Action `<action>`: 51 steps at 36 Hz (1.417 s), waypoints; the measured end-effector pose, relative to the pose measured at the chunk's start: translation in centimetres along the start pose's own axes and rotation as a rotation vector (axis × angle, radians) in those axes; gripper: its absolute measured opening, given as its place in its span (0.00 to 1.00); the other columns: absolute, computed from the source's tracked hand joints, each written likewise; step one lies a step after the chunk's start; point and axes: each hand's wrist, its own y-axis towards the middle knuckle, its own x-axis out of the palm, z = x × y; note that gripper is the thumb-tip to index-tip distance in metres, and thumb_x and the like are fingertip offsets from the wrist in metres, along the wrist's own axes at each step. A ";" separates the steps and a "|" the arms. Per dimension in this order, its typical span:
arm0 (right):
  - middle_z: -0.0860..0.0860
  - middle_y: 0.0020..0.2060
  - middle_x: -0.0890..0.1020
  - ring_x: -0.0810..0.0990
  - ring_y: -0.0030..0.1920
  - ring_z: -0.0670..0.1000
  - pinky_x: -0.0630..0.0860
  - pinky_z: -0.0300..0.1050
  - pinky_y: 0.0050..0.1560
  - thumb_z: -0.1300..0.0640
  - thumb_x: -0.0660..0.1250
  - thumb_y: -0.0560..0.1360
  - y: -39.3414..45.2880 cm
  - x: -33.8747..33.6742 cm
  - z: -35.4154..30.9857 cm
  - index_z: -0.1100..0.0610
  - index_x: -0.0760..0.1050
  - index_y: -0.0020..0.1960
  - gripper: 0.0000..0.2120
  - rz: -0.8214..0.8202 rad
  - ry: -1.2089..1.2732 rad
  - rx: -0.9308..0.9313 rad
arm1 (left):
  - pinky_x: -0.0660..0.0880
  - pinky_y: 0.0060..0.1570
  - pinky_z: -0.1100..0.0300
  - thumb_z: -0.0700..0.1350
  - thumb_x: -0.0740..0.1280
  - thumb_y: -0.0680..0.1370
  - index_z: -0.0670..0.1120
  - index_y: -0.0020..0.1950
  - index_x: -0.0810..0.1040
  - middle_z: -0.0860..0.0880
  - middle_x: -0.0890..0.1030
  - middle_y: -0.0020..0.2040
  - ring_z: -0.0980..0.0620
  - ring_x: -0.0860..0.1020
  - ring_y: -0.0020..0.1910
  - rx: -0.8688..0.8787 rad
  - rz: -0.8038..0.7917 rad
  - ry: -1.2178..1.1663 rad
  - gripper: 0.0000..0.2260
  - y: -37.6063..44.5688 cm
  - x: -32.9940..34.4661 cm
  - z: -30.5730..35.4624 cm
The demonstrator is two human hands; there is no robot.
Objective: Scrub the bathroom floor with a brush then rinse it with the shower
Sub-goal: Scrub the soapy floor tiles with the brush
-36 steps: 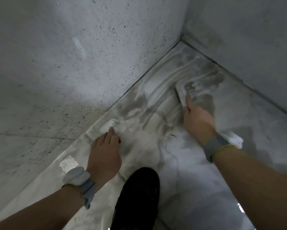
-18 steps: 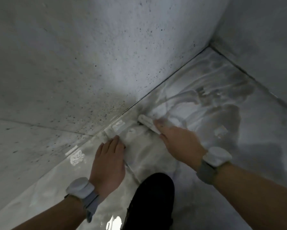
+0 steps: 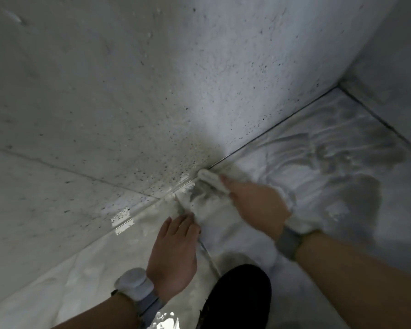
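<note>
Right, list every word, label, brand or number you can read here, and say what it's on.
None: no readable text in this view.
Wall: dark specks only.
Floor: scrub streaks and glare only.
Brush: blurred, no label legible.
Wrist bands: no marking visible.

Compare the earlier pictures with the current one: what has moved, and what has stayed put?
The right hand has swept the brush from the far corner back along the floor to the wall's foot. The left hand stays flat on the floor, the black shoe planted.
</note>
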 end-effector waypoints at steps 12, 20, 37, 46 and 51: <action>0.54 0.38 0.78 0.78 0.33 0.57 0.64 0.45 0.32 0.61 0.59 0.80 -1.3 3.2 -4.9 0.48 0.69 0.75 0.25 0.222 -0.067 0.269 | 0.64 0.69 0.46 0.40 0.53 0.67 0.47 0.53 0.81 0.44 0.81 0.64 0.42 0.79 0.63 -0.059 0.025 0.055 0.21 -2.5 0.6 -1.9; 0.53 0.52 0.80 0.82 0.48 0.59 0.66 0.47 0.37 0.53 0.57 0.84 1.7 1.4 -7.1 0.38 0.52 0.80 0.28 -0.109 -0.193 -0.316 | 0.64 0.70 0.45 0.39 0.52 0.68 0.47 0.51 0.81 0.43 0.79 0.68 0.41 0.77 0.66 -0.056 0.058 0.012 0.20 -3.8 1.7 -2.2; 0.60 0.62 0.81 0.80 0.55 0.64 0.77 0.55 0.55 0.42 0.54 0.83 -12.5 -6.0 15.2 0.41 0.60 0.79 0.25 0.327 0.142 0.648 | 0.62 0.71 0.49 0.41 0.65 0.67 0.50 0.55 0.79 0.49 0.81 0.64 0.46 0.77 0.65 0.209 0.091 -0.141 0.17 5.6 0.8 8.5; 0.44 0.44 0.81 0.81 0.31 0.53 0.75 0.46 0.28 0.39 0.58 0.79 -27.7 3.6 5.3 0.37 0.60 0.79 0.29 0.168 0.261 0.554 | 0.71 0.66 0.43 0.50 0.54 0.71 0.47 0.62 0.77 0.44 0.77 0.68 0.41 0.75 0.65 0.389 -0.042 0.099 0.23 11.0 -1.4 17.6; 0.42 0.59 0.83 0.81 0.36 0.46 0.76 0.40 0.29 0.46 0.71 0.72 -33.2 7.5 3.9 0.37 0.72 0.72 0.29 0.186 0.123 0.301 | 0.70 0.66 0.42 0.45 0.61 0.70 0.45 0.64 0.76 0.43 0.76 0.69 0.39 0.75 0.64 0.522 -0.072 0.163 0.22 10.9 -0.1 20.3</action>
